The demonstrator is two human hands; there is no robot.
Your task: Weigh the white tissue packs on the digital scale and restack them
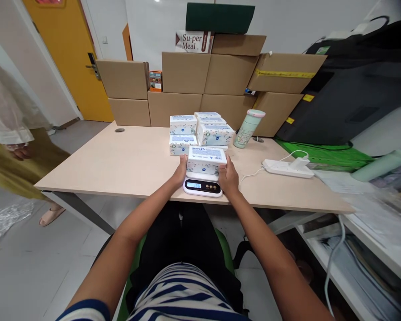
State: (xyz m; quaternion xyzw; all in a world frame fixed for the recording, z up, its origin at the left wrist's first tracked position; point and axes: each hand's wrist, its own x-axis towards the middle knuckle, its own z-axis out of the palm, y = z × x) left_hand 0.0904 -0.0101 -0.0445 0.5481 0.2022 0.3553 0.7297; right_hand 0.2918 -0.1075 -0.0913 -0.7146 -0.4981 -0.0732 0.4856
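A white tissue pack (pixel 206 160) with a blue-and-floral print lies on a small white digital kitchen scale (pixel 203 188) near the table's front edge. The scale's lit display shows digits, which look like 196. My left hand (pixel 180 171) is against the pack's left side, and my right hand (pixel 229 176) has its fingers on the right side, so the pack is held between them. Right behind it, more tissue packs (pixel 183 142) of the same print are stacked in two layers.
A mint-green tumbler (pixel 246 130) stands right of the stack, near a white power strip (pixel 289 168) with a plugged-in charger. Cardboard boxes (pixel 175 109) form a wall along the back. At the left, a person (pixel 13 133) stands beside the table (pixel 127 165).
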